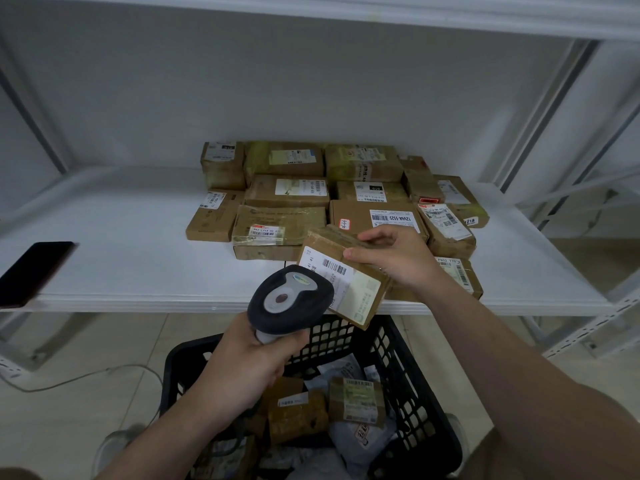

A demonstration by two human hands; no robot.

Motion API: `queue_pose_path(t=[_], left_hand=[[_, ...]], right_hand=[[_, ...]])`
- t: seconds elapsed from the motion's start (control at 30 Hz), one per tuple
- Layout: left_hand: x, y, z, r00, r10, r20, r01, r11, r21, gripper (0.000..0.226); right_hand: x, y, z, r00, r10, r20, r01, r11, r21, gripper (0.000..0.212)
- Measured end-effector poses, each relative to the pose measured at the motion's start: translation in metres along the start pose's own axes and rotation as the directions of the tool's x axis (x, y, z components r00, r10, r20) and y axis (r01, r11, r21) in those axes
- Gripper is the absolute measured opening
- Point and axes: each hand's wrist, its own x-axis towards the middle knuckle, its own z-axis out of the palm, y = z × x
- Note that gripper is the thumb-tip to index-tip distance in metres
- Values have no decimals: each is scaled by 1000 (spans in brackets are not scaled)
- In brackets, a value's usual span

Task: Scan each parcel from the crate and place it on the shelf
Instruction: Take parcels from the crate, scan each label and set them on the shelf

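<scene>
The right hand [391,258] has its grip closed on a parcel [360,292], with the thumb on the labelled face and the fingers curled over the far edge. The parcel is a brown carton held tilted in the air, just over the front edge of the shelf [121,237] and above the crate [415,368]. Its white barcode label [332,268] faces the camera.

The left hand [249,362] wraps its grip round the handle of a scanner [287,299]. The scanner's dark head is raised to the label and overlaps the parcel's lower left corner; whether the two touch cannot be told.

The black crate has lattice walls and stands on the floor [104,334]. In it lie more packages [356,400], some brown cartons and some grey bags.

On the white shelf behind the held parcel, boxes [287,192] lie flat in close rows with their labels up. A black phone [34,268] lies at the shelf's left front edge, well apart from them. A thin cable [86,375] runs over the tiles left of the crate.
</scene>
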Motion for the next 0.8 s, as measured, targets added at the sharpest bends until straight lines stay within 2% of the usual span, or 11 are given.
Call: queue_pose_path(t=[0.07,0.2,0.67,0.8], left_hand=[[0,-1,0,1000,-11,-13,11,1000,7,38],[-1,0,1,1000,-12,-24,12,1000,9,30],[-2,1,-1,1000,-4,10,4,1000,11,41],[-3,2,-1,1000,0,19,0,1000,2,35]], right_hand=[[0,-1,0,1000,-2,2,2,1000,-2,47],[-1,-1,-1,1000,3,3,-3,1000,14,46],[-2,-2,0,1000,-10,9,10,1000,6,48],[-3,-3,0,1000,-10,14,9,1000,7,47]])
